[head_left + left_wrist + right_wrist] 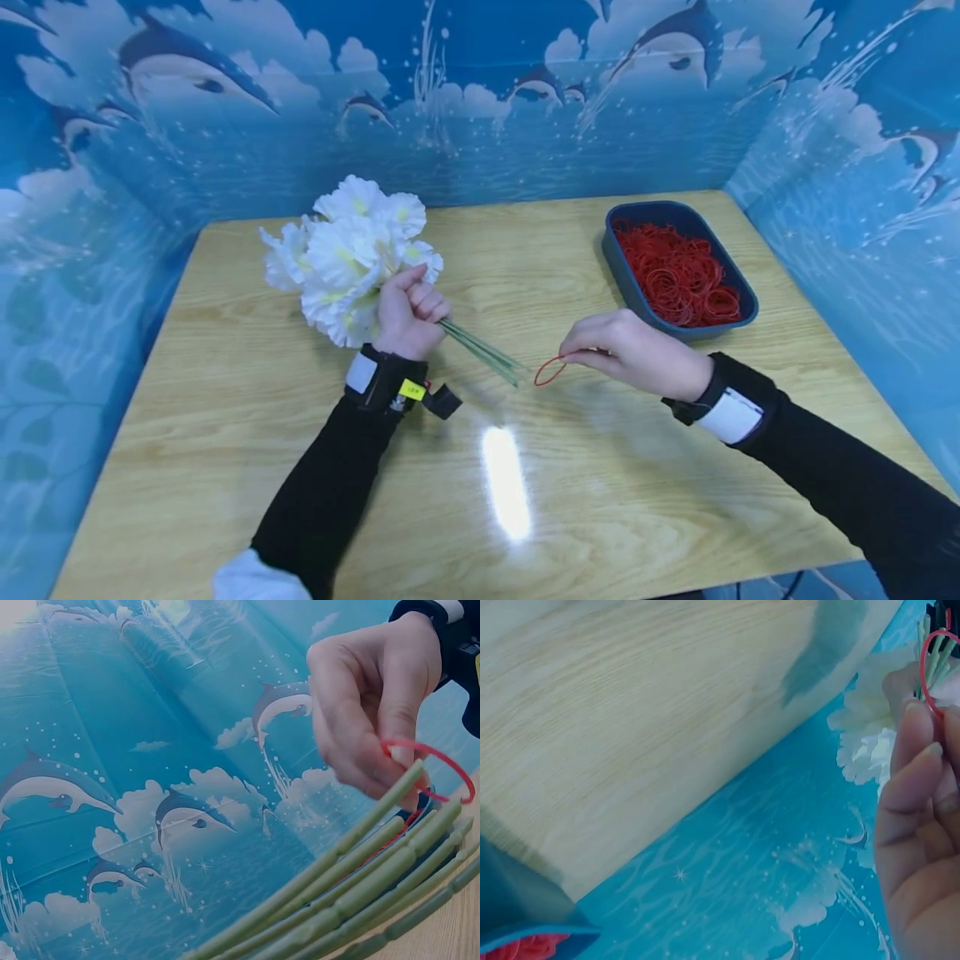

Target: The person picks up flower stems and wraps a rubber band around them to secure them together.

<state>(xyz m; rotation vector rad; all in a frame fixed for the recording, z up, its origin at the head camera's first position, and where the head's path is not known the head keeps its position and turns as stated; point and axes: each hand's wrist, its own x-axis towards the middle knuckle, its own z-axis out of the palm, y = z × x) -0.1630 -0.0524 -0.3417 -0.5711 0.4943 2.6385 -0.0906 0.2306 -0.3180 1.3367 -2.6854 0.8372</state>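
Observation:
My left hand [410,315] grips a bunch of white artificial flowers [347,250] by the stems, just below the blooms. The green stems [480,347] stick out of the fist toward the right; in the left wrist view the stem ends [405,847] show large in front. Between thumb and fingertips my right hand [633,350] pinches a red rubber band [550,372], which hangs as an open loop just past the stem ends. From the right wrist, the band [925,671] overlaps the stems, with the white blooms [866,754] behind.
A dark blue tub [618,265] at the back right of the wooden table [225,400] holds a heap of red rubber bands [678,275]. Blue dolphin-print sheeting [465,158] walls the table at the back and sides.

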